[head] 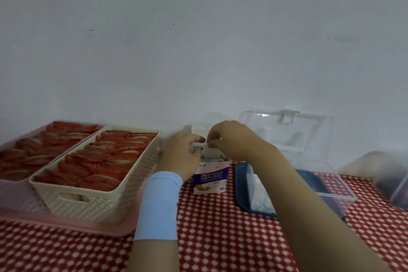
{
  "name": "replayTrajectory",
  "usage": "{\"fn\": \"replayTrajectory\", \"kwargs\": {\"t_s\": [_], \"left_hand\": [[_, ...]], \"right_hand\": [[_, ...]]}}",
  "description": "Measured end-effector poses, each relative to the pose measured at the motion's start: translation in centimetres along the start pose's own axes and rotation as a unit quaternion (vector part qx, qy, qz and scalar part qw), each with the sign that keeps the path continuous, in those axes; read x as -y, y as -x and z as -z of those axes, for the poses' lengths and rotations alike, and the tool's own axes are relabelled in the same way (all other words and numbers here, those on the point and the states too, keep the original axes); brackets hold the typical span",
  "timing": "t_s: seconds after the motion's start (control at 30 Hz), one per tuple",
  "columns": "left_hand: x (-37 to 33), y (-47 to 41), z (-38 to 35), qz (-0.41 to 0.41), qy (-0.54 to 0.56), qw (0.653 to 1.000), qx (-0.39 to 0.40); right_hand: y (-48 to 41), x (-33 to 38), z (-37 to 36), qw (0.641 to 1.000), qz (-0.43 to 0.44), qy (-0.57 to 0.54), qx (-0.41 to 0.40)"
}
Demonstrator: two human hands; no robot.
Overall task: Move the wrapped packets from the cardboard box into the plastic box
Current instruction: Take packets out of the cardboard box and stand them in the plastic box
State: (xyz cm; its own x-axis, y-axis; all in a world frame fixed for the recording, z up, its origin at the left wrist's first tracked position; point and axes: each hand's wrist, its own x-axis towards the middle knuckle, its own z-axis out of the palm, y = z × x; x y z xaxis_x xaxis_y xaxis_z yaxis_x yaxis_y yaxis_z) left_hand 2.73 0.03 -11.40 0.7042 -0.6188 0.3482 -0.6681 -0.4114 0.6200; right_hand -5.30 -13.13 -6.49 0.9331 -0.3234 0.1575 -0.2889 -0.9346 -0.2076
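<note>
Worn items on the person, as I see them remotely.
A plain light-blue cuff (pixel 159 205) wraps the left forearm (pixel 152 256) just behind the wrist, smooth, with straight edges. The right forearm (pixel 309 201) is bare, as are the left hand (pixel 181 152) and right hand (pixel 231 139).

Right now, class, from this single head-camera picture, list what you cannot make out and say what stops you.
Head view throughout:
1. Inside of the cardboard box: hidden by the left hand and right hand.
2. What the left hand grips: blurred, and the fingers cover it. The right hand pinches a white packet, print unreadable.
3. Plastic box contents: partly behind the right forearm.
4. Grey object, right edge: blurred, cut off.
</note>
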Motion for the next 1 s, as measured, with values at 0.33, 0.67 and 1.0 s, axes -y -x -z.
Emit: {"fn": "replayTrajectory", "kwargs": {"t_s": [0.33, 0.67, 1.0], "left_hand": [[-0.3, 0.2, -0.4, 0.042, 0.104, 0.993, -0.027], [-1.6, 0.1, 0.6, 0.027, 0.26, 0.964, -0.053], [-4.5, 1.0, 1.7, 0.021, 0.24, 0.965, 0.104]], "right_hand": [[0.6, -1.2, -0.6, 0.983, 0.013, -0.177, -0.038], [1.6, -1.1, 1.5, 0.924, 0.037, -0.366, -0.103], [5.8, -3.2, 1.8, 0.859, -0.037, -0.503, -0.088]]}}
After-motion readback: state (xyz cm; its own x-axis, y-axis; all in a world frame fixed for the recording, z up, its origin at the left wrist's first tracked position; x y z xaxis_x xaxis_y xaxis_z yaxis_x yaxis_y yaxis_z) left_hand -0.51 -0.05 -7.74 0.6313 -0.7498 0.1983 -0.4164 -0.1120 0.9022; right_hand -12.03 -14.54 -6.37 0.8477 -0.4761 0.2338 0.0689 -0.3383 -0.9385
